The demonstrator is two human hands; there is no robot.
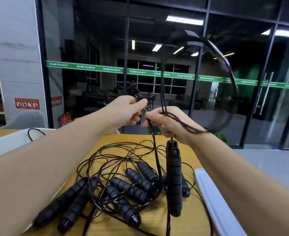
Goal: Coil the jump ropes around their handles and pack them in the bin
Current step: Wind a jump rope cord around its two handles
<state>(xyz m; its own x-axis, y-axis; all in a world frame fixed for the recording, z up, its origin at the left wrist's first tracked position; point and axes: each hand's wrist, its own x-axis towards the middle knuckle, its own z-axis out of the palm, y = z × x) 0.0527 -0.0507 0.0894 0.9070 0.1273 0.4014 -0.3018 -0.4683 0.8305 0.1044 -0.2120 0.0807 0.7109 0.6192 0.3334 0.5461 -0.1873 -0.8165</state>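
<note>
At the centre of the frame the left hand [125, 110] pinches a thin dark rope end [144, 109] between thumb and fingers. Just to its right, the right hand [172, 125] grips a bundle of rope strands [183, 122], fingers curled round them; 1 strand swings in a blurred loop [225, 68] through the upper right. Below the right hand hangs 1 black handle [174, 181], upright, ribbed with foam rings, its cap meeting the rope just under the fingers.

On the yellow bench [188, 217] in the lower centre lies a pile of jump ropes [123, 167]: thin, glossy dark cords tangled in loops over black ribbed handles. At least 7 handles show in the pile; the exact count is unclear where they overlap. A white bin [215, 201] edge sits at the lower right, and another white rim [9, 142] at the left.
</note>
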